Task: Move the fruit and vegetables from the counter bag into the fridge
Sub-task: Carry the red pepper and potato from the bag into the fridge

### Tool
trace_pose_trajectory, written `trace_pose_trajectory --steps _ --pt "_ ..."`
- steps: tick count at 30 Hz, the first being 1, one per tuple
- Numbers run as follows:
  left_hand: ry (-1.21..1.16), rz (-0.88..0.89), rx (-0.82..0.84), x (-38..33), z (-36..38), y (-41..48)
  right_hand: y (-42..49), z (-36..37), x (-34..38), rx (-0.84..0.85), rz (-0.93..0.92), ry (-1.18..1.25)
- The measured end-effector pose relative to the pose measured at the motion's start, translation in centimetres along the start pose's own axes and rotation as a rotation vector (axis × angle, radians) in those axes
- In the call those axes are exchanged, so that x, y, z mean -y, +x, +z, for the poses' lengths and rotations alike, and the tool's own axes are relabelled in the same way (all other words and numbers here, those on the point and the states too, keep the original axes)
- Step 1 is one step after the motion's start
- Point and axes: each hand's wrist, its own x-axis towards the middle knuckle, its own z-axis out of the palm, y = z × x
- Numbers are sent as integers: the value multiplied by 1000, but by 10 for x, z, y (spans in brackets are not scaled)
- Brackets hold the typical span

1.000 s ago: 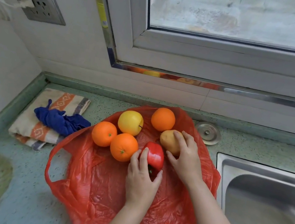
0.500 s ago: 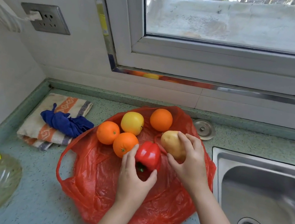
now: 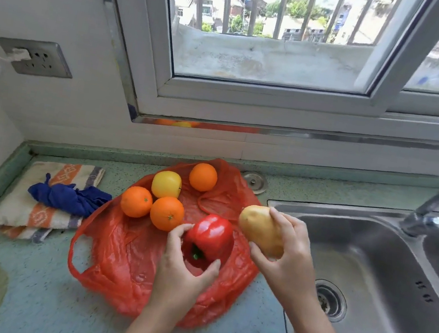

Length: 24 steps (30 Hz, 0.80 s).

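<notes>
Green speckled counter (image 3: 45,297) below a window (image 3: 260,57), steel sink (image 3: 387,252) to the right. Over the red bag (image 3: 124,261), left hand (image 3: 182,279) curls round the pepper (image 3: 211,232); right hand (image 3: 289,262) grips the potato (image 3: 260,228) at the bag's right edge.

Green counter (image 3: 45,297) bears red bag (image 3: 121,260), striped towel (image 3: 19,208).

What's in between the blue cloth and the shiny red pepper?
An orange and a second orange, side by side on the red bag, as the head view shows.
</notes>
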Motion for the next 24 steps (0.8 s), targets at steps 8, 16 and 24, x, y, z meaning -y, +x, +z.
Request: trace_pose_trajectory --steps 8,16,24 --pt "-104 146 248 -26 -27 -32 -72 -44 51 -176 96 -46" --pt "-209 288 541 -43 -29 -77 -155 -83 88 -386 249 -210" --pt "-264 409 802 -85 21 -148 -252 -151 108 -683 420 -372"
